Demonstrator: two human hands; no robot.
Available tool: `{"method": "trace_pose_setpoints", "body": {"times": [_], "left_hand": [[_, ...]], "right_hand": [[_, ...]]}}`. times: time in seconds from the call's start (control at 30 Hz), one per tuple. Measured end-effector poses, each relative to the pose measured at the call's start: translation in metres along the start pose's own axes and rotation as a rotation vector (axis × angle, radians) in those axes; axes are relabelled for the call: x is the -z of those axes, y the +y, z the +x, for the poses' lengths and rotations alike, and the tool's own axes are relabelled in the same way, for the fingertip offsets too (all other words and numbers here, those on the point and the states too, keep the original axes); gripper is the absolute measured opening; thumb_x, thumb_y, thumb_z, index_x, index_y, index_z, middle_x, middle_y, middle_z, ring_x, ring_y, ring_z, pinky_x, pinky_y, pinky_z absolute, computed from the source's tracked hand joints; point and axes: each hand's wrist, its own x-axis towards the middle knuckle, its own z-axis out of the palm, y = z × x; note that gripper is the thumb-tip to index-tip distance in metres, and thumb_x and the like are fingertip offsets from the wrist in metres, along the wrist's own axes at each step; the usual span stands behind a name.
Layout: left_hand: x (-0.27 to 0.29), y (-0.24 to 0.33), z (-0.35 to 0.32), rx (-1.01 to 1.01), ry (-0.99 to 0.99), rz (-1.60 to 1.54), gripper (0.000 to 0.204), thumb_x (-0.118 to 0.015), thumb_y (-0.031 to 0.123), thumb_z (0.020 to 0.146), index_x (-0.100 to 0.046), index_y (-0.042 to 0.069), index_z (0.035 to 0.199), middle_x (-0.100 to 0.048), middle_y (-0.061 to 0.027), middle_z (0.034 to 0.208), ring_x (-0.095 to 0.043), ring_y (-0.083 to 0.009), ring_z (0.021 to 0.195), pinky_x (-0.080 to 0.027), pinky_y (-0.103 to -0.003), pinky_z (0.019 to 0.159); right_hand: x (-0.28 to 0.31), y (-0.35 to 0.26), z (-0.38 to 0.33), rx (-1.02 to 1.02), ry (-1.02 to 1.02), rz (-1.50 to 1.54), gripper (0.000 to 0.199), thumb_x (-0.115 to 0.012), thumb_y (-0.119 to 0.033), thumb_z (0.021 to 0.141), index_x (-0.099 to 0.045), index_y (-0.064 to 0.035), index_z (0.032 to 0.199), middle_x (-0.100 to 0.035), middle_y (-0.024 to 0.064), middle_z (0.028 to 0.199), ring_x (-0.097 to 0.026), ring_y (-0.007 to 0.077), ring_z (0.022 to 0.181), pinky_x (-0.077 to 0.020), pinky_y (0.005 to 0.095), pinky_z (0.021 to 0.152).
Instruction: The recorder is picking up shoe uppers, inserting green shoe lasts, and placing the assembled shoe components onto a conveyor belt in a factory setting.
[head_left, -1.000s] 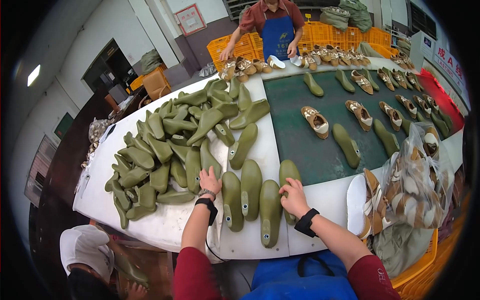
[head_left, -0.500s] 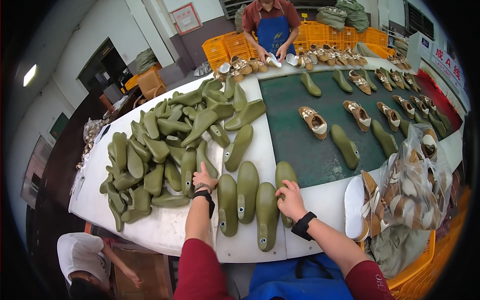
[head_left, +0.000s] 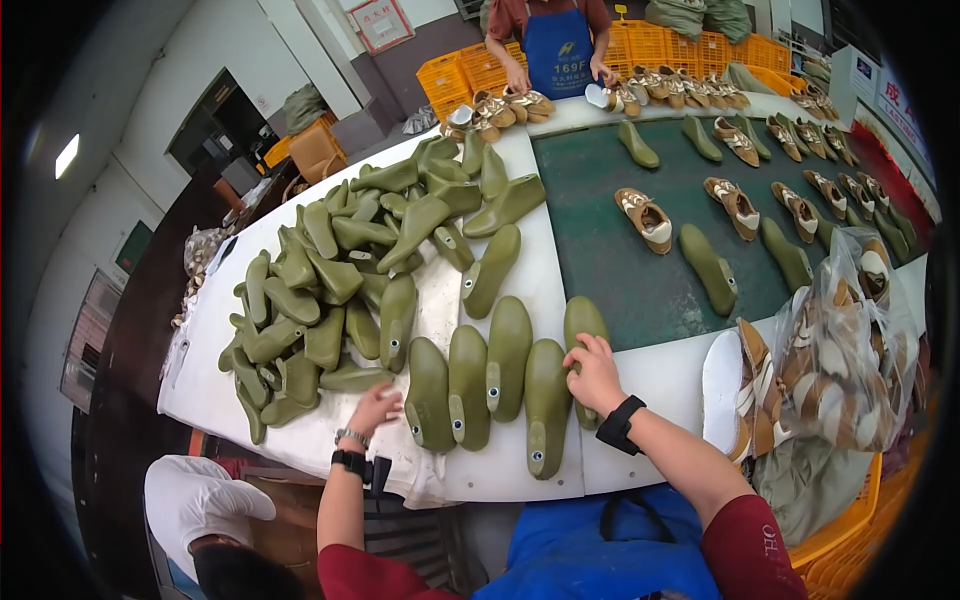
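My right hand [head_left: 596,376] has its fingers curled over the side of a green shoe last [head_left: 585,324], the rightmost in a row on the white tabletop. Empty, with fingers apart, my left hand [head_left: 377,408] is just left of the leftmost last [head_left: 429,392]. Between these two, several more green lasts lie side by side, among them a near one [head_left: 548,405] and a farther one [head_left: 511,355]. A large jumbled pile of green lasts [head_left: 330,240] covers the left half of the table, beyond my left hand.
Brown-and-white shoes [head_left: 643,220] and lasts stand on the dark green mat [head_left: 620,285]. A plastic bag of shoes [head_left: 850,350] and a white insole shape [head_left: 722,390] are at right. A co-worker in a blue apron [head_left: 560,55] stands opposite; another person [head_left: 205,505] is lower left.
My left hand has left the pile and moved toward me. One more last now lies at the row's left end. My right hand stays on its last. The co-worker's hands have moved apart.
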Motion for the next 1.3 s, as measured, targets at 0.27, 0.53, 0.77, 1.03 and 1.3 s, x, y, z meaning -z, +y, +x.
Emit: {"method": "trace_pose_setpoints", "body": {"times": [0.27,0.53,0.77,1.03,1.3], "left_hand": [[-0.020,0.043,0.124,-0.513,0.456,0.929,0.049,-0.069,0.023,0.073,-0.056,-0.003,0.112,-0.063,-0.0241,0.102,-0.060,-0.0383,0.097,-0.048,-0.042,0.087],[-0.002,0.059,0.132,-0.570,0.207,0.863,0.056,-0.070,0.014,0.068,-0.055,0.006,0.121,-0.063,-0.0212,0.107,-0.059,-0.0369,0.100,-0.048,-0.041,0.087],[-0.016,0.072,0.157,-0.549,0.295,0.868,0.053,-0.069,0.015,0.070,-0.055,0.008,0.121,-0.062,-0.0231,0.106,-0.059,-0.0379,0.099,-0.047,-0.043,0.087],[-0.136,0.175,0.225,-0.534,0.461,0.858,0.050,-0.066,0.027,0.080,-0.043,0.007,0.120,-0.063,-0.0223,0.094,-0.061,-0.0412,0.088,-0.050,-0.048,0.077],[-0.159,0.200,0.248,-0.389,0.509,0.851,0.072,-0.062,0.033,0.082,-0.024,0.004,0.134,-0.064,-0.0234,0.102,-0.063,-0.0374,0.094,-0.050,-0.046,0.080]], "right_hand": [[-0.004,-0.003,-0.003,0.015,0.003,-0.001,0.013,-0.059,-0.006,0.071,-0.063,-0.0084,0.084,-0.049,0.0143,0.129,-0.037,0.0403,0.124,-0.0336,0.0455,0.103],[0.001,0.001,-0.002,0.016,0.035,-0.010,0.013,-0.059,-0.005,0.070,-0.062,-0.0081,0.082,-0.049,0.0139,0.127,-0.038,0.0404,0.123,-0.0348,0.0459,0.102],[0.001,-0.003,0.000,0.027,0.026,-0.009,0.014,-0.059,-0.004,0.070,-0.063,-0.0085,0.082,-0.049,0.0152,0.126,-0.038,0.0424,0.122,-0.0350,0.0474,0.101],[0.007,-0.007,-0.002,0.025,-0.021,0.056,0.016,-0.060,0.000,0.069,-0.062,-0.0082,0.083,-0.048,0.0167,0.127,-0.036,0.0433,0.124,-0.0320,0.0454,0.105],[0.017,-0.011,0.002,-0.004,-0.034,0.062,0.017,-0.060,0.000,0.069,-0.063,-0.0076,0.084,-0.049,0.0164,0.126,-0.035,0.0432,0.124,-0.0310,0.0473,0.105]]}}
